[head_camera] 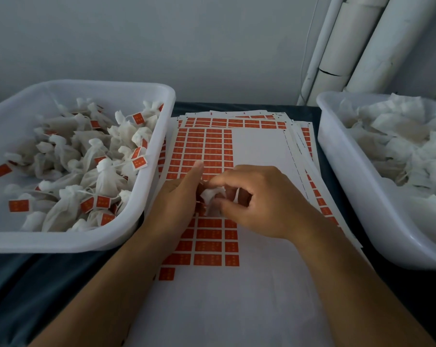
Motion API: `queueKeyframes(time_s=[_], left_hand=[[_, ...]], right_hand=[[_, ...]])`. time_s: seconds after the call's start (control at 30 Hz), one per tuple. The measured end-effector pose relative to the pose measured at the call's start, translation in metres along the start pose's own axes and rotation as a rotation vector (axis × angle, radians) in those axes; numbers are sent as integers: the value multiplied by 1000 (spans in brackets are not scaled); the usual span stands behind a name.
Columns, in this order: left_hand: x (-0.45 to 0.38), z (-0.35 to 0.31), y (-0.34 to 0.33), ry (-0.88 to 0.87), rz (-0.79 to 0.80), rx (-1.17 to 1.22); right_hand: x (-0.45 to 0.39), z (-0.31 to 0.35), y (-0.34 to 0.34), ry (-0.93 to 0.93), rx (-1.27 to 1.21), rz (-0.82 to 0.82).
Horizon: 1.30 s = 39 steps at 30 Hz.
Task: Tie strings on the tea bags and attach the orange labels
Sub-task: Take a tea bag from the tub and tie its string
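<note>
A small white tea bag point(212, 196) is held between my two hands over the label sheet point(259, 156), which carries rows of orange labels point(207, 151). My left hand point(179, 196) grips the bag from the left, its index finger stretched forward. My right hand point(259, 199) pinches the bag's gathered top from the right. Whether a string is on this bag I cannot tell.
A white tub point(111, 241) at the left holds several tied tea bags with orange labels. Another white tub point(349, 171) at the right holds several plain white bags. More label sheets point(302, 131) lie stacked beneath on the dark table point(24, 284). White pipes point(362, 41) stand at the back right.
</note>
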<state>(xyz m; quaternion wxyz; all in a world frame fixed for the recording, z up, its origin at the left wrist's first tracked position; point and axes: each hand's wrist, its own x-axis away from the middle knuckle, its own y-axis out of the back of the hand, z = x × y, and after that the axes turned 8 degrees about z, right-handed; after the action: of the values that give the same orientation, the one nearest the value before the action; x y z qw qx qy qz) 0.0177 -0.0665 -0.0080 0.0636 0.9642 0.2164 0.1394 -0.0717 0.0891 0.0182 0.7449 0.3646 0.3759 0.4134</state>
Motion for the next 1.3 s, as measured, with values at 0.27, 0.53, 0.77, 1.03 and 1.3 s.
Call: queueKeyframes(time_s=[0.27, 0.53, 0.77, 1.03, 1.3], left_hand=[[3, -2, 5, -16, 126, 80], [6, -6, 6, -134, 219, 52], [15, -10, 0, -378, 237, -48], [19, -13, -9, -540, 93, -2], [23, -13, -14, -702, -79, -10]], right_hand=[[-1, -4, -1, -43, 86, -143], [-2, -3, 1, -42, 3, -240], [-1, -1, 8, -67, -188, -289], [-3, 8, 10, -129, -446, -246], [-4, 10, 12, -179, -676, -148]])
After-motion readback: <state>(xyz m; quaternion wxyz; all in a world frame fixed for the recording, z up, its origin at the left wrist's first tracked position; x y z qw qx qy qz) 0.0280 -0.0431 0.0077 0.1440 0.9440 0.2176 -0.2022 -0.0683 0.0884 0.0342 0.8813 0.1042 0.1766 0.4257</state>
